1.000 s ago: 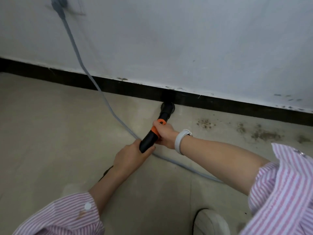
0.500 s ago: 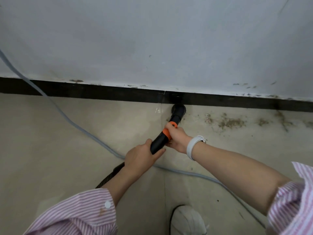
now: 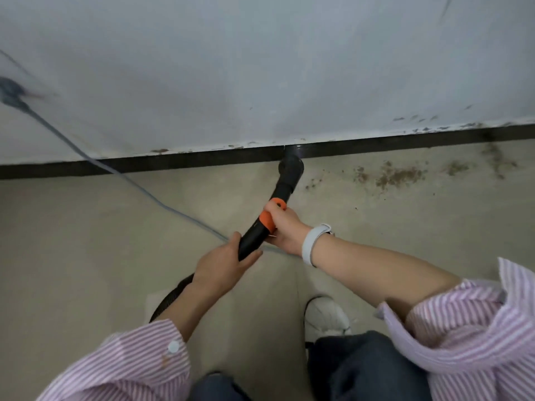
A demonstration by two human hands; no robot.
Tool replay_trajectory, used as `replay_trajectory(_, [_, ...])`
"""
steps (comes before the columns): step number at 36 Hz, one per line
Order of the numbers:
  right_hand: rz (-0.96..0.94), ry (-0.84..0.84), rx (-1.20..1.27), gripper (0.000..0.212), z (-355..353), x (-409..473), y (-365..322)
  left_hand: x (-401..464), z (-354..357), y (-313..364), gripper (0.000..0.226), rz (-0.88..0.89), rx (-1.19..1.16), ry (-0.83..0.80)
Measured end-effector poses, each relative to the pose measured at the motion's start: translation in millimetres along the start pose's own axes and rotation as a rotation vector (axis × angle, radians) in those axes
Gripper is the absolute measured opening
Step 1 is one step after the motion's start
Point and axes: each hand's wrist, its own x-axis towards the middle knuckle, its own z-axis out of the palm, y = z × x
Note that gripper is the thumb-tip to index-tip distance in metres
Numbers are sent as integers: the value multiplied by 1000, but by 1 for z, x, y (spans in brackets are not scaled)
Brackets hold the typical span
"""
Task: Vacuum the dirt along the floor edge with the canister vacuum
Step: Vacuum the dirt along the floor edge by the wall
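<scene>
Black plastic vacuum nozzle: mouth at the dark baseboard strip, axis running back to both hands; right hand and left hand fingers clenched round the wand; brown dirt patch right of nozzle, along baseboard

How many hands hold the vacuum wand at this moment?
2. The left hand grips the black wand lower down; the right hand holds it at the orange collar.

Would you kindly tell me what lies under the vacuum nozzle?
The nozzle covers floor beside the black skirting; any dirt beneath is hidden. Dirt shows rightward.
</scene>
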Motion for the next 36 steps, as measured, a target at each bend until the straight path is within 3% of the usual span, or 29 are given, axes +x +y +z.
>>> replay_trajectory(4, [1,9,30,44,8,-53,-12,-39,-28,23,38,-58,-55,-20])
replay_trajectory(9, [65,89,11,33,-2,-117,-18,-87,-54,59,35,-81,-102,-114])
replay_trajectory(14, [152,149,10,51,-16,-173,-16,-136,-71,86,33,-83,-128,-223])
replay_trajectory(20, [207,152,-26,53,-34,-226,-26,-174,-91,114,36,-160,-184,-268])
replay_trajectory(28, [240,153,-110,46,-38,-266,-67,-200,-129,146,42,-218,-193,-217])
replay_trajectory(36, [267,165,-281,40,15,-288,-95,-211,-161,125,52,-301,-291,-157])
